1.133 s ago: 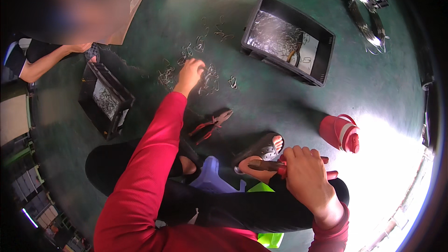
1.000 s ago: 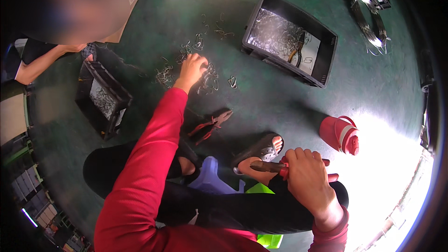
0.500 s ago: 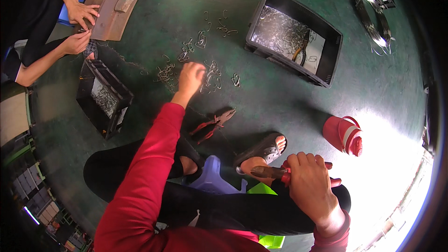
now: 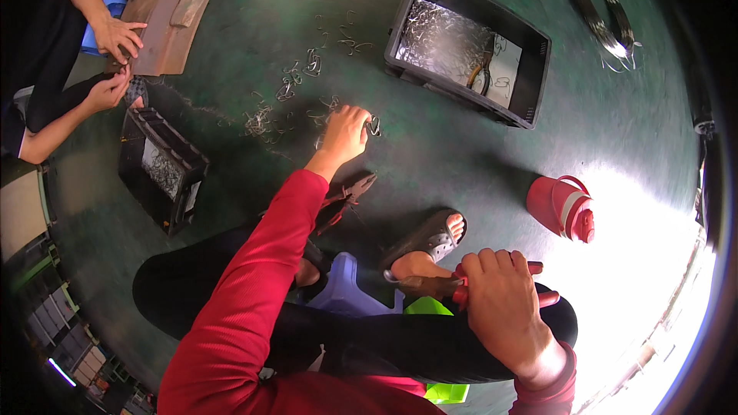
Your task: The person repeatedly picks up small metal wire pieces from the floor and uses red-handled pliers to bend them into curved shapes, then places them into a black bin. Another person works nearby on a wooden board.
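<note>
Red-handled pliers (image 4: 444, 287) (two pairs)

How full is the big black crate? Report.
Partly filled: the big black crate holds bent wires and pliers, yet white lining shows at right.

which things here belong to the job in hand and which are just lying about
Likely part of the job:
red-handled pliers, held in the right hand
bent wire pieces, spread near the left hand
large black crate, holding more wire

Likely just lying about:
red jug
loose pliers, in neither hand
</note>
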`<control>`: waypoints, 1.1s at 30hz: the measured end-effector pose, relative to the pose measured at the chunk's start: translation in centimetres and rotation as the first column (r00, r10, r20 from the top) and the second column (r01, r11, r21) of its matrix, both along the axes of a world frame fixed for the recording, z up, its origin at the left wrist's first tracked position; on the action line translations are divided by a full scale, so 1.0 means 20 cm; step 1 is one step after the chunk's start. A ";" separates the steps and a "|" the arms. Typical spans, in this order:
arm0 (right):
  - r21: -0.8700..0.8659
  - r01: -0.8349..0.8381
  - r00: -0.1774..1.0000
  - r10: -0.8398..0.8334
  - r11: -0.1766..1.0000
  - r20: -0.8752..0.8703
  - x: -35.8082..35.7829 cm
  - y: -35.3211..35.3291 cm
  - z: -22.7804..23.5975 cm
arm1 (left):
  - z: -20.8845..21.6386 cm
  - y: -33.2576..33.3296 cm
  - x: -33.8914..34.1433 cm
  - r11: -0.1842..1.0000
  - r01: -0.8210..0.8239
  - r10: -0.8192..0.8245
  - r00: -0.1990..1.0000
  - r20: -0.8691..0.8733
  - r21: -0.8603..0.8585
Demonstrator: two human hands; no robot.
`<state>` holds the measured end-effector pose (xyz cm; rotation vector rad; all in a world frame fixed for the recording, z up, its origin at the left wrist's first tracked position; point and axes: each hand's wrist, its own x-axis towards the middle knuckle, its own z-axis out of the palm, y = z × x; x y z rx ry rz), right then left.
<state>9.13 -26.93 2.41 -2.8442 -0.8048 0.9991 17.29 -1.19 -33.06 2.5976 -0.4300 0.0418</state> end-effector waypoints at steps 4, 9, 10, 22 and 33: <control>-0.028 -0.013 1.000 0.013 1.000 -0.017 0.00 0.00 0.02 | 0.01 -0.03 -0.04 1.000 -0.022 0.022 0.999 -0.039 0.022; -0.057 -0.062 0.998 0.062 0.996 -0.003 0.00 0.01 0.02 | 0.01 -0.02 -0.04 0.996 0.021 -0.021 1.000 -0.007 0.087; -0.055 -0.056 0.998 0.056 0.997 0.000 0.00 0.01 0.02 | 0.01 -0.01 -0.05 0.991 -0.005 0.012 0.999 -0.053 0.133; -0.035 -0.010 0.999 0.008 0.999 -0.052 0.01 0.02 0.03 | -0.02 0.04 -0.10 0.954 -0.299 0.297 0.954 0.038 0.028; -0.024 0.014 0.998 -0.016 1.000 -0.067 0.01 0.01 0.02 | -0.04 -0.08 0.03 0.973 -0.228 0.226 0.970 0.088 0.018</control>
